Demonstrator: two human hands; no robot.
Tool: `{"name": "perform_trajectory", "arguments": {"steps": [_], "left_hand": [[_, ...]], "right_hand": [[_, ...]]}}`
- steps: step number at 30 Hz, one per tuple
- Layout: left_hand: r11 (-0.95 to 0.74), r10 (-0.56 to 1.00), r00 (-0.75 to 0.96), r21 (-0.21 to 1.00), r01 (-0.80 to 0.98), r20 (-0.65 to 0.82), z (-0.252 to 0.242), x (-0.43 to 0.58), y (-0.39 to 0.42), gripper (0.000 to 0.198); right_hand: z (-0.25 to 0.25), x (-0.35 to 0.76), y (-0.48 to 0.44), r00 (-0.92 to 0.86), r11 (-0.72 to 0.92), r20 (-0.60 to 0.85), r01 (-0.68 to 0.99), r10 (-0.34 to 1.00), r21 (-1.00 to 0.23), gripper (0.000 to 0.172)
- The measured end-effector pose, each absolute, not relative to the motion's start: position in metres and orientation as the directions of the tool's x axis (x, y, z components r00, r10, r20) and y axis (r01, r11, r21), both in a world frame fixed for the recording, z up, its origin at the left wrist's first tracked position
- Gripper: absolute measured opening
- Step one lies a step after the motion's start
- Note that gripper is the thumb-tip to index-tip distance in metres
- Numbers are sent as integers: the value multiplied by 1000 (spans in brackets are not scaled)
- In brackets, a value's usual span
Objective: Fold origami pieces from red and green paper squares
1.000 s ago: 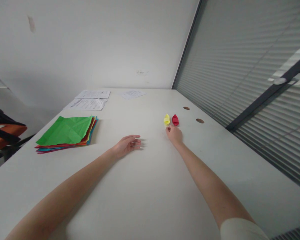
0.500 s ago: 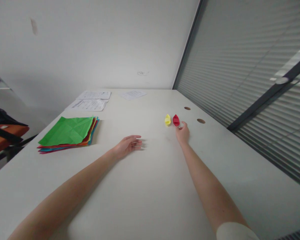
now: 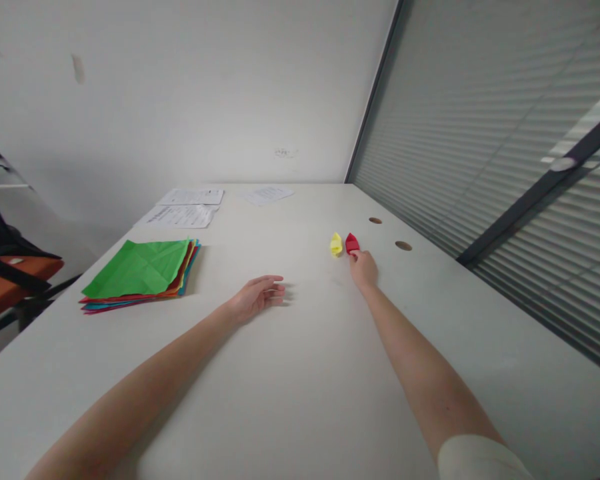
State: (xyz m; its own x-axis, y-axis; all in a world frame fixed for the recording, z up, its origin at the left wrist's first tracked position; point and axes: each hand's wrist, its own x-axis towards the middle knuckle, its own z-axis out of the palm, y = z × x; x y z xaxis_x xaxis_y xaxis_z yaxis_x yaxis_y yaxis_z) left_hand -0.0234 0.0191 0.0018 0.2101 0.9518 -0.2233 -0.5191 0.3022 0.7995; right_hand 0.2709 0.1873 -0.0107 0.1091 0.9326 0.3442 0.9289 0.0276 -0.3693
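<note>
Two small folded paper pieces lie side by side far out on the white table (image 3: pixel 300 373): a yellow one (image 3: pixel 335 244) and a red one (image 3: pixel 351 243). My right hand (image 3: pixel 364 269) reaches out to them, its fingertips drawn together on the near end of the red piece. The yellow piece lies just left of those fingers, untouched. My left hand (image 3: pixel 257 297) rests on the table nearer to me, fingers loosely stretched and holding nothing.
A stack of coloured paper sheets (image 3: pixel 140 268), green on top, lies at the left. Printed white sheets (image 3: pixel 185 207) lie at the far edge by the wall. Two round holes (image 3: pixel 403 246) sit in the tabletop by the blinds. An orange chair (image 3: pixel 10 273) stands at the left.
My right hand swung from below the yellow piece to the right of the red one, then came back with its fingertips onto the red piece. My left hand stayed put.
</note>
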Motion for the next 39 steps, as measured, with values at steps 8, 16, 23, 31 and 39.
{"name": "perform_trajectory", "arguments": {"steps": [8,16,23,31,39], "left_hand": [[295,953,218,803,-517,-209,2,-24,18,17],[297,954,173,835,-463,-244,7,-22,18,17],[82,983,143,976,203,-113,45,-43,14,31],[-100,995,90,652,752,50,93,-146,-33,45],[380,919,-389,134,915,55,68,-202,-38,50]], "right_hand": [[-11,268,189,1,144,376,924,926,-355,29],[-10,267,183,-38,271,487,867,873,-418,37],[3,258,179,-217,535,587,717,780,-446,32],[17,211,148,-527,701,463,559,713,-442,24],[9,154,111,-713,769,335,449,615,-455,23]]}}
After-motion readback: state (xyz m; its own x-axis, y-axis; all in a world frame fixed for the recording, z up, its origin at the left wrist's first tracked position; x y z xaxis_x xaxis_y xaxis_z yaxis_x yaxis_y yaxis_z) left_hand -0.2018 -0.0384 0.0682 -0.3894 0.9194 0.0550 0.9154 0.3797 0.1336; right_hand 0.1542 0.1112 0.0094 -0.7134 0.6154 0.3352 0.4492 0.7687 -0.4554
